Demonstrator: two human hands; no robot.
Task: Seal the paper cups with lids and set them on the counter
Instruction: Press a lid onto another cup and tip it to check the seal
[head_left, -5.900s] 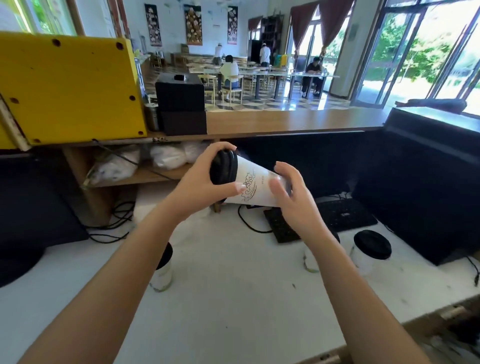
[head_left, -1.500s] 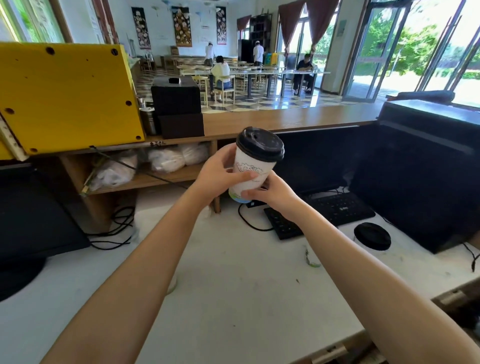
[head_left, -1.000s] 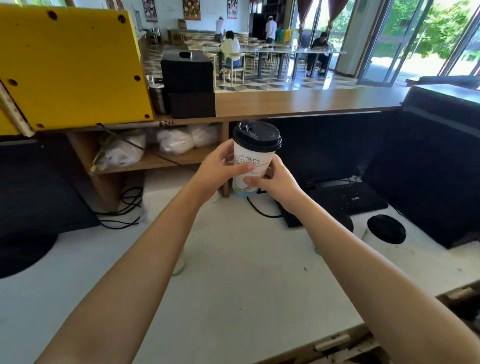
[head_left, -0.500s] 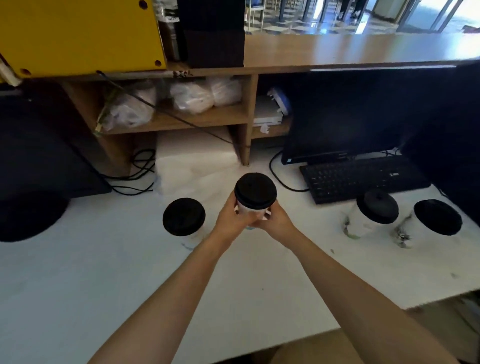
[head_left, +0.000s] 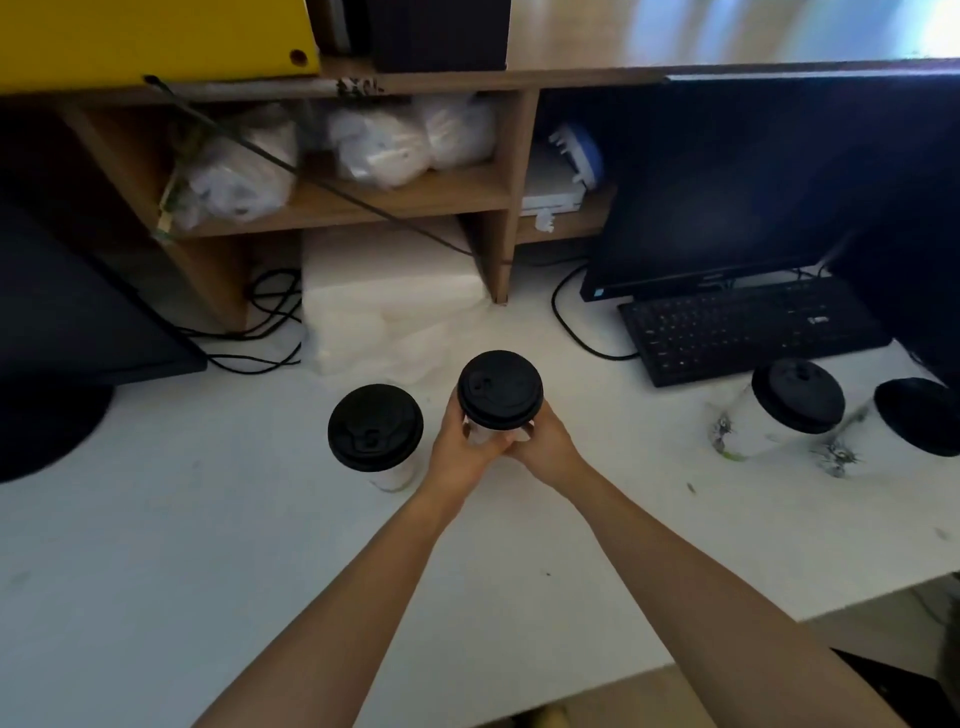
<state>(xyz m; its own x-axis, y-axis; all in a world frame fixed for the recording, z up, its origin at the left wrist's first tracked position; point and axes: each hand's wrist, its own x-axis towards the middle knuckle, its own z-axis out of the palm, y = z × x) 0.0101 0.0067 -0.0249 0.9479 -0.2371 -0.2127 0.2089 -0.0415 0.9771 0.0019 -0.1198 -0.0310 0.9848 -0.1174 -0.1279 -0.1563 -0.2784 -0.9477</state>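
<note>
A white paper cup with a black lid (head_left: 500, 391) stands upright in the middle of the white counter (head_left: 208, 545). My left hand (head_left: 462, 447) and my right hand (head_left: 545, 441) both wrap around its lower body. Whether its base touches the counter is hidden by my hands. Just left of it stands another lidded cup (head_left: 375, 427). At the right are two more lidded cups (head_left: 795, 397) (head_left: 919, 421).
A black keyboard (head_left: 748, 327) and monitor (head_left: 727, 187) are at the back right. Another dark monitor (head_left: 67, 322) stands at the left. A wooden shelf (head_left: 363, 202) with plastic bags runs behind. Cables (head_left: 260, 322) lie on the counter.
The lidded cup came down from chest height to counter level beside the left cup, both hands still on it. My view tilted down toward the counter.
</note>
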